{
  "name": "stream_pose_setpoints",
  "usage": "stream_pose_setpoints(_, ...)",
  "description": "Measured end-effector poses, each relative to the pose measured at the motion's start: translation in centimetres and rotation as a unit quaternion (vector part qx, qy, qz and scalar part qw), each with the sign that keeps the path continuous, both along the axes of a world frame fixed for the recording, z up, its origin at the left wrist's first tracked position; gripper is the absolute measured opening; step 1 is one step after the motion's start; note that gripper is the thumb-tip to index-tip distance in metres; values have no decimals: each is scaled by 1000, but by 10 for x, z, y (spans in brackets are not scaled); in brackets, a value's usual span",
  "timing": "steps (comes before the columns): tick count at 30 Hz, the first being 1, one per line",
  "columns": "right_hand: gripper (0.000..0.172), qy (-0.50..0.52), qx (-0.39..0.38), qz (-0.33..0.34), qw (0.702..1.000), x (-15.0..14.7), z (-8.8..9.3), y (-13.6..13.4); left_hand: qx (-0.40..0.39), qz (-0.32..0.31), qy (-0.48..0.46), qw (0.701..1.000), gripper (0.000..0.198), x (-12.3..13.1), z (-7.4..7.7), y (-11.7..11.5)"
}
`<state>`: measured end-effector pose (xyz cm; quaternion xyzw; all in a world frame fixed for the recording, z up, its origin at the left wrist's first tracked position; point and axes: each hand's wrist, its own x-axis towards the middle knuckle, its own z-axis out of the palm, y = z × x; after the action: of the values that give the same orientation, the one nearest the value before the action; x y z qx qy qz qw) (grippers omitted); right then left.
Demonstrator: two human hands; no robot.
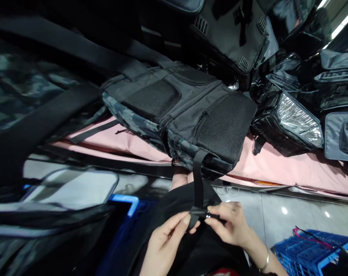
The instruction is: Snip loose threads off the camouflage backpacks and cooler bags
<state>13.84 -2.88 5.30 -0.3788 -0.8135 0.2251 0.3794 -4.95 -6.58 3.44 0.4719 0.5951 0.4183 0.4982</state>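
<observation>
My left hand (pixel 165 245) and right hand (pixel 233 227) pinch the end of the strap (pixel 198 180) hanging below the backpack (pixel 179 111), fingers closed on it. A pink cloth (pixel 291 168) lies under the backpack.

Left hand (pixel 165 241) and right hand (pixel 231 226) pinch backpack strap (pixel 198 180).

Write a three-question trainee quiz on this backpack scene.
1. True or false: the left hand and right hand meet at the lower end of the black strap.
2. The strap hangs from: A) the backpack B) a ceiling hook C) a chair.
3. Fill in: the cloth under the backpack is ___, and the bracelet is on the ___ wrist.
Key: 1 true; 2 A; 3 pink, right.
</observation>
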Motion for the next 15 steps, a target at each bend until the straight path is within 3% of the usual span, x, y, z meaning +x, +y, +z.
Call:
stream_pose_setpoints(3,10,50,5,-18,999,1,2,1,192,22,172,966,27,-2,1,10)
stream_pose_setpoints(5,13,99,-22,-59,993,5,0,-1,322,30,268,908,39,1,13,24)
stream_pose_setpoints(8,18,175,-89,-128,972,9,-11,-7,464,10,347,815,51,14,41,54)
stream_pose_setpoints(11,19,256,-168,-173,936,8,-23,-10,530,-7,401,747,50,35,65,88)
stream_pose_setpoints(15,30,314,-202,-181,910,4,-30,-7,516,-15,461,722,46,56,69,121)
